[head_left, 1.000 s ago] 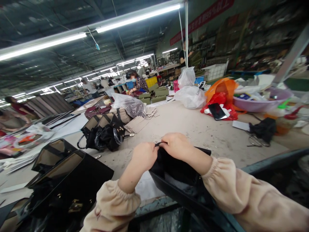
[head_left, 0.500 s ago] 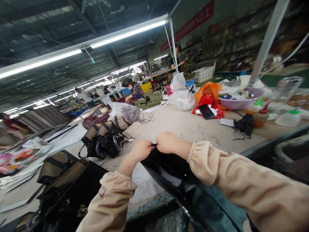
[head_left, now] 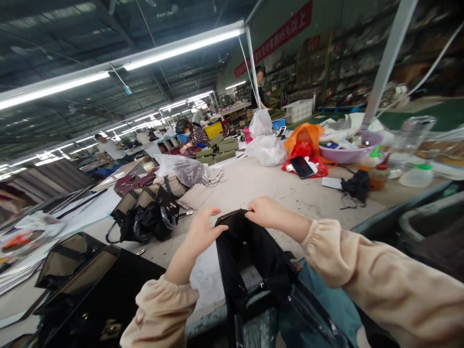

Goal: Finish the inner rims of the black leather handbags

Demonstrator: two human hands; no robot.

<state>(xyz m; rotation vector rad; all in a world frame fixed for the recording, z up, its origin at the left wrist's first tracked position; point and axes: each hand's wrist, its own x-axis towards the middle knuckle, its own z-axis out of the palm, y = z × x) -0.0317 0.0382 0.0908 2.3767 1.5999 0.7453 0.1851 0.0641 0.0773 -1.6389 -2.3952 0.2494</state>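
A black handbag is tilted toward me at the table's near edge, its mouth spread and its dark lining showing. My right hand pinches the far corner of its rim between thumb and fingers. At the opposite corner is my left hand, thumb and fingers apart, the thumb tip lying at the rim; whether it touches is hard to tell. More black handbags with tan insides stand to the left of my left forearm.
Beyond my left hand sit further black bags and a clear plastic bag. A phone, red bag, lilac basin, scissors and bottles line the right side. Co-workers are farther back.
My hands have moved apart from their close pinch on the bag's edge. The left hand has let go and spread its fingers, and the bag's mouth has opened.
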